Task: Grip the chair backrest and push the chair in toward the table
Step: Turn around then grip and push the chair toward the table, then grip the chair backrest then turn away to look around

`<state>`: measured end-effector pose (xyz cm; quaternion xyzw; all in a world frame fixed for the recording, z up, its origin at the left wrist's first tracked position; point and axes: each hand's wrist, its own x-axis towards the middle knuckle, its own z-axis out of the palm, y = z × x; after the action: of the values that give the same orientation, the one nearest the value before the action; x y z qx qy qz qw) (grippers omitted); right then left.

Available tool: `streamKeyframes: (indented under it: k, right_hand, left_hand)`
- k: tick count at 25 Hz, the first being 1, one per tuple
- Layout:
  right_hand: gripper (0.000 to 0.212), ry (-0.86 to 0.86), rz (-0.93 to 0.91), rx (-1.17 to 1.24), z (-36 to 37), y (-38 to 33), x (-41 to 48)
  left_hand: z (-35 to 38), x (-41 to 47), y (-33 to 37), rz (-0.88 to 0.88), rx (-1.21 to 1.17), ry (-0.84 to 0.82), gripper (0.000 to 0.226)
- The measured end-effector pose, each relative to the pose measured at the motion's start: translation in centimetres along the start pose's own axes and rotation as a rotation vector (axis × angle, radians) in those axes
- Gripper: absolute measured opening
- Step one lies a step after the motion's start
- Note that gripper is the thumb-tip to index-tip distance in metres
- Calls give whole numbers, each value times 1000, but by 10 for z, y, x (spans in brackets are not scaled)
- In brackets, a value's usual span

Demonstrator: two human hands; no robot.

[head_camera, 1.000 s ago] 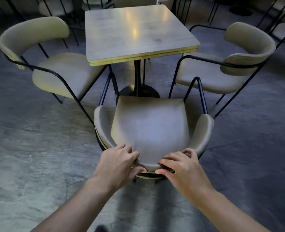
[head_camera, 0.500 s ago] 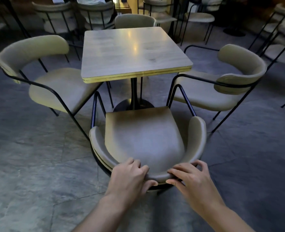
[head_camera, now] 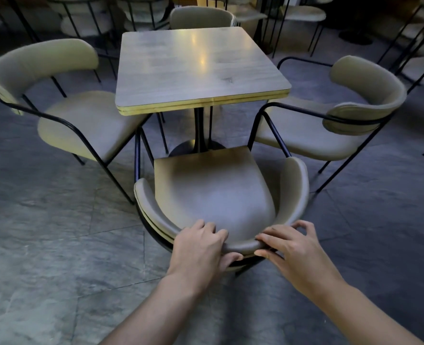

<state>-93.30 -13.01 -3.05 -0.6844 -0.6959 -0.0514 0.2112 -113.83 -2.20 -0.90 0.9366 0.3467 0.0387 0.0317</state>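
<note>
A beige padded chair (head_camera: 213, 190) with a curved backrest (head_camera: 295, 190) and black metal legs stands in front of me, its seat facing the square wooden table (head_camera: 196, 70). The seat's front edge lies just short of the table's near edge, by the black pedestal. My left hand (head_camera: 201, 247) wraps the middle of the backrest, fingers over the top, thumb behind. My right hand (head_camera: 295, 247) grips the backrest just to the right, fingers curled on its rim.
A matching chair (head_camera: 64, 120) stands left of the table and another (head_camera: 330, 125) to the right, both close to the near chair's front legs. A fourth chair (head_camera: 201, 18) sits at the far side. More chairs and tables fill the back. Grey stone floor (head_camera: 56, 245) around.
The chair has slid forward toward the table with both hands on its backrest. The view has tilted up, showing more of the room behind the table.
</note>
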Motion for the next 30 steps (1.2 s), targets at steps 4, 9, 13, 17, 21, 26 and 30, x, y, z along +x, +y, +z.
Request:
streamKeyframes:
  k: [4,9,13,17,21,26,30]
  right_hand:
    - [43,-33,3,40,-7,-2,7]
    - [43,-5,17,89,-5,-35,34]
    - [33,-17,-13,100,-7,-75,72]
    - [27,22,-95,134,-21,-144,144]
    - [28,151,-182,161,-46,-257,247]
    - [25,204,-176,199,-95,-405,362]
    - [32,160,-177,203,-129,-489,432]
  left_hand:
    - [-3,-2,-10,-25,-55,2,51]
    - [-15,-13,-37,-78,-104,81,45]
    - [-45,-32,-79,-122,-103,115,38]
    - [-114,-57,-147,-186,-42,176,39]
    - [-212,-92,-245,-281,54,283,35]
    - [-340,-142,-368,-355,85,370,28]
    - [-422,-172,-440,-355,37,396,28]
